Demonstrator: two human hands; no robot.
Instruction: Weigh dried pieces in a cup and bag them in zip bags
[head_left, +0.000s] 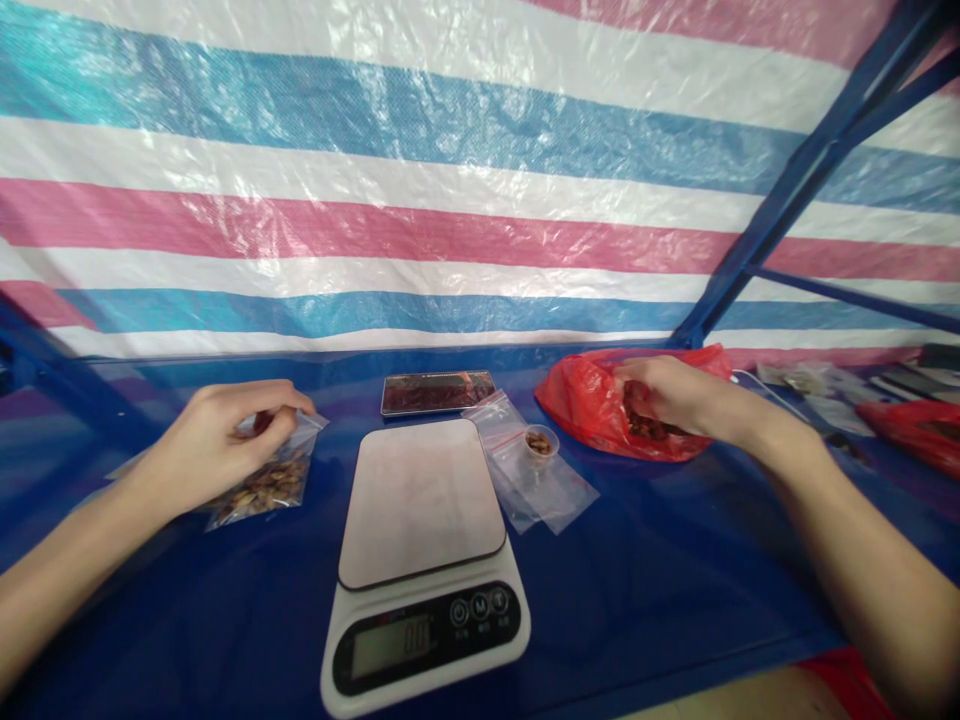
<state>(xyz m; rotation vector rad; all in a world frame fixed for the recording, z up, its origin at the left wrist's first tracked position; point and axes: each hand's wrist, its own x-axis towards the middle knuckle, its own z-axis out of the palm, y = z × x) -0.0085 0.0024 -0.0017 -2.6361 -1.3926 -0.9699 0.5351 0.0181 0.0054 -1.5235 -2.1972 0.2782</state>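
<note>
My left hand [214,440] pinches the top of a small clear zip bag [266,485] filled with brown dried pieces, resting on the blue table at the left. My right hand [667,395] reaches into an open red plastic bag [592,405] holding dark dried pieces, fingers curled among them. Between the hands stands a white digital kitchen scale [424,560] with nothing on its platform. Just right of the scale lie empty clear zip bags [536,480] with a small clear cup [540,443] of brown pieces on top.
A phone [439,392] lies flat behind the scale. A striped tarp wall [450,200] closes the back. A blue metal frame post [795,180] slants up at the right. Another red bag [915,430] and packets lie at the far right.
</note>
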